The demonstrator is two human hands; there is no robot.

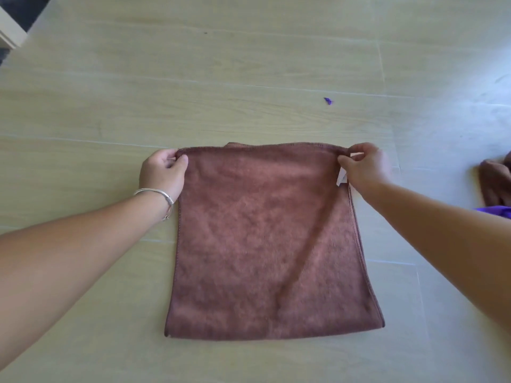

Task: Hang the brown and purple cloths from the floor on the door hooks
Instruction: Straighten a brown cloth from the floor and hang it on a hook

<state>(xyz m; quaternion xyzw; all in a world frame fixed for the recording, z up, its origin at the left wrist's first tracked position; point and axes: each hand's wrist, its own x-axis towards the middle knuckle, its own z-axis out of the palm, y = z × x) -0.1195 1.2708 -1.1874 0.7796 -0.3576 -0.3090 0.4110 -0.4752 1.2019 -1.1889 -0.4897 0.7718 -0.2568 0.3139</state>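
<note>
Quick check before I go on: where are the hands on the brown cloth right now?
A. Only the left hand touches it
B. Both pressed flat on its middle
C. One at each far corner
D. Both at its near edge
C: the left hand pinches the far left corner of the brown cloth and the right hand pinches the far right corner.

Cloth (pixel 272 239) lying on the floor (pixel 249 78) between your hands.

You are holding its far corners, your left hand (pixel 163 172) at the left one, your right hand (pixel 365 167) at the right. A second cloth (pixel 495 183) is lying well off to your right, a third (pixel 496 211) just before it; a small scrap (pixel 328 101) is lying beyond.
</note>
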